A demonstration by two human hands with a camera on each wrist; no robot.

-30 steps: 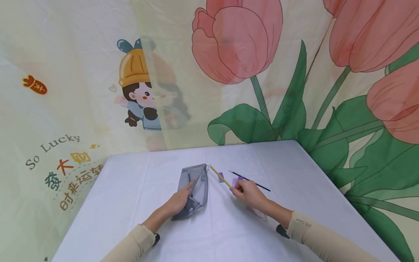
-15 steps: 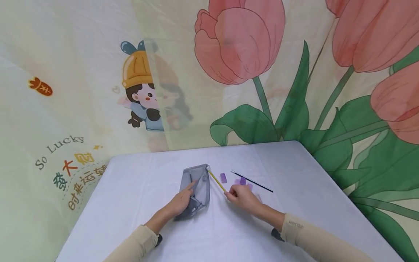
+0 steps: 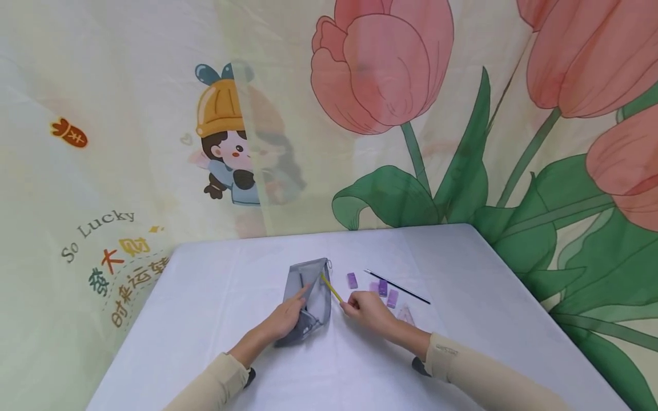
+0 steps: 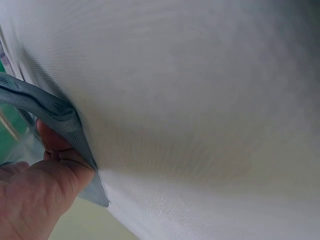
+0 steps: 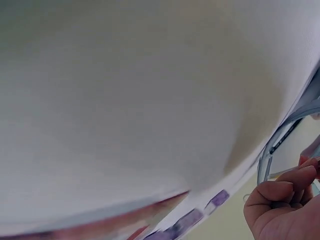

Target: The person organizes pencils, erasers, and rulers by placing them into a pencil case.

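A grey mesh pencil case [image 3: 321, 299] lies unzipped on the white table in the head view. My left hand [image 3: 284, 319] holds its opening, index finger stretched along the mesh. In the left wrist view the left hand [image 4: 45, 192] has its thumb and fingers at the edge of the case [image 4: 42, 105]. My right hand [image 3: 371, 311] pinches a yellow pencil [image 3: 331, 289] by its near end, the far end overlapping the case opening. Close beside the case rim [image 5: 265, 167], the right hand [image 5: 285, 207] shows curled fingers in the right wrist view.
Right of the case lie a long dark pencil [image 3: 398, 287], several purple blocks like erasers [image 3: 352, 280] and a clear pinkish triangle ruler [image 3: 405, 315]. A printed tulip curtain [image 3: 288, 217] hangs behind the white-covered table [image 3: 205, 297].
My right hand has moved left with the yellow pencil, its far end going from beside the case to over the opening. The left hand keeps its hold on the case.
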